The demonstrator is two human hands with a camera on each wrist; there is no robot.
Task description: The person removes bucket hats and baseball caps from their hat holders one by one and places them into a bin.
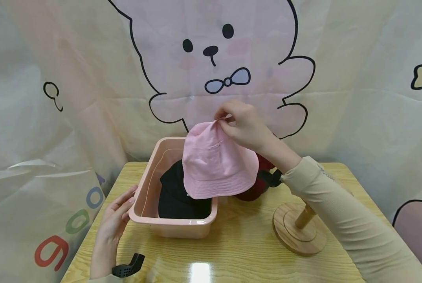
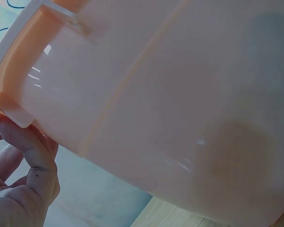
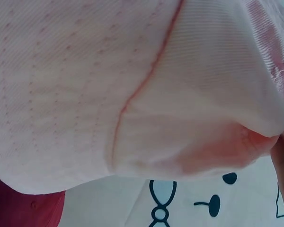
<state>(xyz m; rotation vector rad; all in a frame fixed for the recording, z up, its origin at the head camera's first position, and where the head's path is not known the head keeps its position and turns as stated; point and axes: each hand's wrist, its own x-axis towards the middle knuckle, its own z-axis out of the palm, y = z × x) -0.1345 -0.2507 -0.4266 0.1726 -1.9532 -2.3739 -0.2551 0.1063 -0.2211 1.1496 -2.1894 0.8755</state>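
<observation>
My right hand [image 1: 244, 122] pinches a pink bucket hat [image 1: 216, 165] by the top of its crown. The hat hangs brim down over the right part of a pink plastic bin [image 1: 175, 230]. Inside the bin lies a black cap [image 1: 179, 202], partly covered by the hat in the head view. At the bin's left rim, my left hand [image 1: 117, 214] holds on with fingers and thumb; the left wrist view has its curled fingers [image 2: 38, 156] at the rim. Pink cloth of the hat [image 3: 132, 109] fills most of the right wrist view.
Right of the bin, a dark red cap [image 1: 251, 192] sits partly behind the hat and my right arm. A round wooden stand [image 1: 287, 232] with a post is on the table [image 1: 239, 251], its upper part hidden by my sleeve. A printed curtain [image 1: 356, 118] hangs behind.
</observation>
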